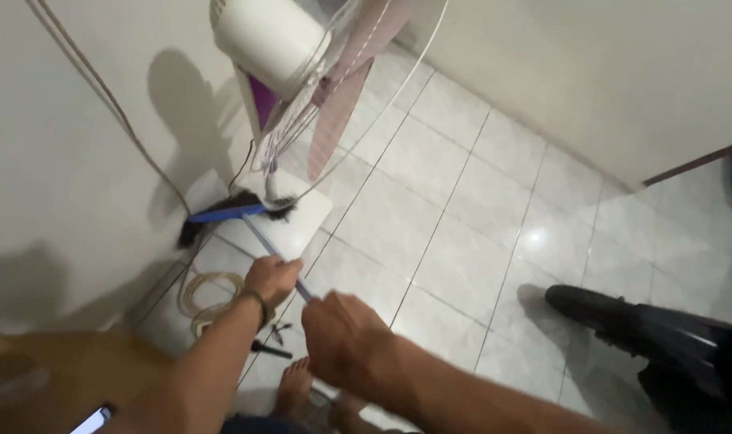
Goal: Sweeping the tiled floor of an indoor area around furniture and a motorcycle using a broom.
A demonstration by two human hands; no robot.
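Glossy tiled floor (462,233) – smooth white plastic fan (269,40) – dark bristly broom (237,210) head.

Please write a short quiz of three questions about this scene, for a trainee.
1. True or false: both hands hold the broom handle.
2. Where is the broom head? A) on the white base of the standing fan B) by the dark bag at the right C) on the wooden surface
3. What lies coiled on the floor by the wall?

Key
1. True: left hand and right hand grip it.
2. A
3. A pale cable.
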